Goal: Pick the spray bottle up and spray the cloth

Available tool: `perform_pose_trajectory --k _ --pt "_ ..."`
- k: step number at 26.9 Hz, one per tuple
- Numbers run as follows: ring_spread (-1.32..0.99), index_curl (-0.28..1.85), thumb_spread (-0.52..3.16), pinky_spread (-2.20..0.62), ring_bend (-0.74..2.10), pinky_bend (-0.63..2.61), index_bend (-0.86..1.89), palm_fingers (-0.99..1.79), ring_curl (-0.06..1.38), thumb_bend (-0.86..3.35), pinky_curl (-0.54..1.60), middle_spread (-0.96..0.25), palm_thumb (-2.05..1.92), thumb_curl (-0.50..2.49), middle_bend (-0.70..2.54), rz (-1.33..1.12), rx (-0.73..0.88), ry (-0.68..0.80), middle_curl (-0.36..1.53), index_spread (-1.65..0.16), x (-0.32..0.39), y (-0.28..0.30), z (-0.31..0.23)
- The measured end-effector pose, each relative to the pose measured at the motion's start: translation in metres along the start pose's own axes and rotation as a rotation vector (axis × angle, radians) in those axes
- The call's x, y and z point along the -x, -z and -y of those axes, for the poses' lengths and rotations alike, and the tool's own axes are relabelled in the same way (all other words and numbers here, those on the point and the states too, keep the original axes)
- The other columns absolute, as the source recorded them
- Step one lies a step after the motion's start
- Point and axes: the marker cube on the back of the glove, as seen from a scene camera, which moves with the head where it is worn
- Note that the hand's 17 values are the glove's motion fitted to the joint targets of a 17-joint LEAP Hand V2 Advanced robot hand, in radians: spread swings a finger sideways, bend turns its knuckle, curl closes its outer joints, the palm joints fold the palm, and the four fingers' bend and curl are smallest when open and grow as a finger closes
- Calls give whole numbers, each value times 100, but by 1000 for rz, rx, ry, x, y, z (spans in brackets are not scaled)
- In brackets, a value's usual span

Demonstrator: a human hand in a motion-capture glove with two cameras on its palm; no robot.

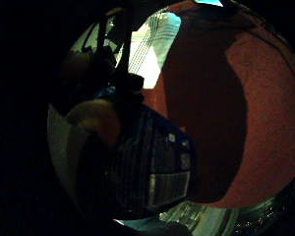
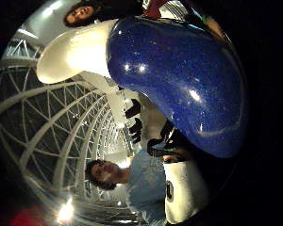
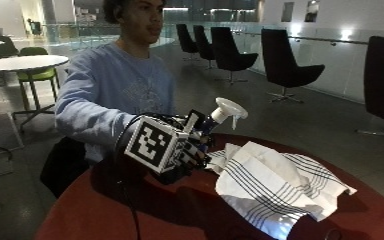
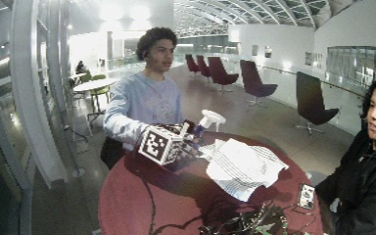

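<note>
A person's gloved right hand (image 3: 182,150) holds a blue spray bottle (image 3: 212,122) above the red worktop (image 3: 112,215), grip clamped around it, nozzle toward the striped cloth (image 3: 278,187) lying just beside.

The person (image 3: 115,95) wears a light blue long-sleeved sweatshirt with a faint pale print on the chest. The right hand (image 3: 189,150) is covered by a black glove with black straps across it.
</note>
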Motion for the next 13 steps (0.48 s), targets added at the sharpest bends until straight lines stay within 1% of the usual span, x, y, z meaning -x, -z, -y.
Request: perform_pose_trajectory --k 4,13 --pt "9 27 81 31 45 27 11 91 37 -2 34 -4 88 57 27 -19 53 -65 42 -29 4 -13 3" --pt "10 26 80 31 46 27 10 93 38 -3 35 -2 87 60 27 -100 53 -135 43 -28 2 -23 15"
